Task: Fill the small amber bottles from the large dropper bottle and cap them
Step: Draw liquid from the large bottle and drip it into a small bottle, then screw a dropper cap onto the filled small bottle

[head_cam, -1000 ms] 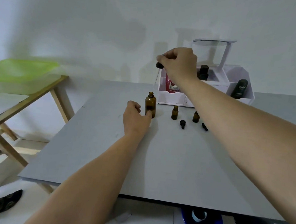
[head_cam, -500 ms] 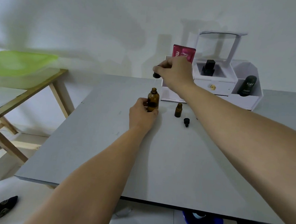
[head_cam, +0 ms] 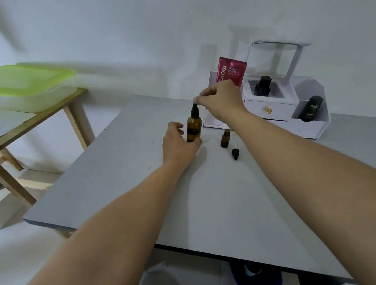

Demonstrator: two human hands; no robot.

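While our left hand [head_cam: 179,143] wraps around the lower body of the large dropper bottle [head_cam: 193,129], that bottle stands upright on the grey table [head_cam: 211,205], and we use it as our landmark. Our fingers and thumb curl closed against its amber glass from the left and the near side. Directly above the bottle, our right hand [head_cam: 221,100] pinches the black dropper cap [head_cam: 194,111] by its rubber bulb, fingertips closed on it, and the cap sits on the bottle's neck. To the right of the bottle, a small amber bottle [head_cam: 225,139] stands upright and uncapped, near but apart from it. A little further right and closer to us, a small black cap [head_cam: 235,153] lies on its side on the table. Behind the bottle, a white organizer [head_cam: 276,117] rests against the wall, with a pink tube [head_cam: 230,71] standing in its left part and a dark tube [head_cam: 312,109] in its right compartment.
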